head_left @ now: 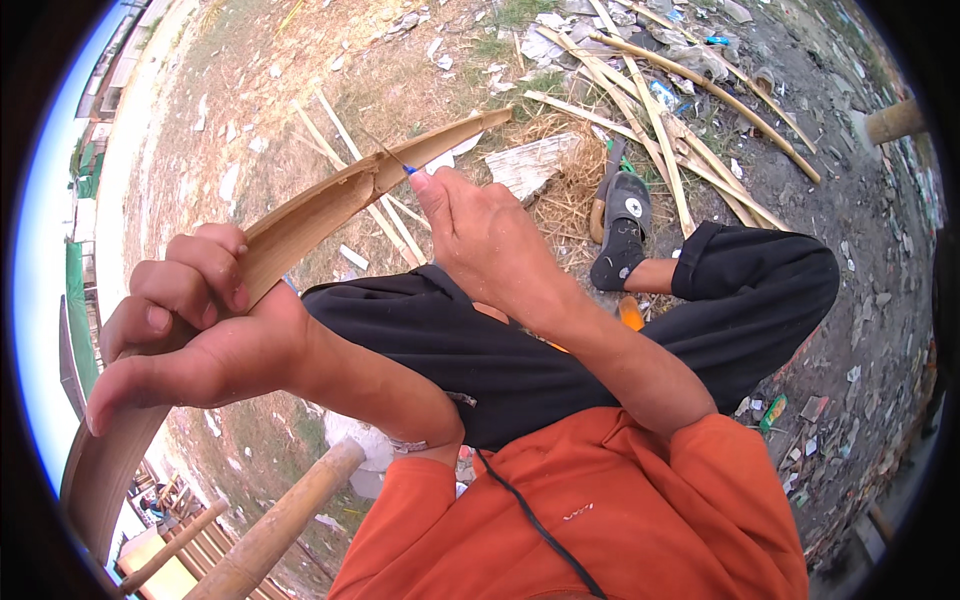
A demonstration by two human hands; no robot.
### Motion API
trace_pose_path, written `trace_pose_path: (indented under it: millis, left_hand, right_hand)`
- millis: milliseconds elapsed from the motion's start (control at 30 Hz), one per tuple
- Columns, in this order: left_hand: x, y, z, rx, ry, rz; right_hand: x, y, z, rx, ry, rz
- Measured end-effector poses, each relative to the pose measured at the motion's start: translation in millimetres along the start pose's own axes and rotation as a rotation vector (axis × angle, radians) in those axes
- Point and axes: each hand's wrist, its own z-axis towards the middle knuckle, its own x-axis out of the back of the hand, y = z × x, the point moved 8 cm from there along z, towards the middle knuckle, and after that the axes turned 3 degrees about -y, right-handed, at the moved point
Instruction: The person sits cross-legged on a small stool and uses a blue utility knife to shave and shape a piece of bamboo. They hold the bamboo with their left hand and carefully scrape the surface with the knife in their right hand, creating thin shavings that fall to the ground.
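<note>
A long split bamboo piece (310, 225) slants from the lower left up to the middle, its hollow inner face showing. My left hand (200, 320) grips it, fingers curled over its edge and the thumb stretched along the near side. My right hand (495, 240) is closed around a thin metal tool (385, 147) with a bit of blue at its grip. The rest of its handle is hidden in my fist. The tool's thin shaft crosses the bamboo near a rough, notched spot (362, 186) on the inner face.
Several bamboo strips (655, 120) lie piled at the far right. By my slipper (632, 205) is a wooden-handled blade (600, 205) on straw. A bamboo pole (285, 515) rises near my left elbow; another pole end (890, 122) shows at right. Litter covers the ground.
</note>
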Motion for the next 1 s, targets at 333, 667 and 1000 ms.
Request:
trace_pose_path:
  millis: [333,667,1000]
  left_hand:
    - [2,-10,3,-0.078,-0.428,-0.574]
    - [-15,3,-8,-0.145,-0.598,-0.692]
    - [-41,17,-19,-0.243,-0.762,-0.788]
  right_hand:
    - [2,1,-5,-0.073,0.008,-0.119]
    - [12,-16,-3,-0.03,-0.055,-0.013]
    - [1,109,-17,-0.319,-0.178,-0.458]
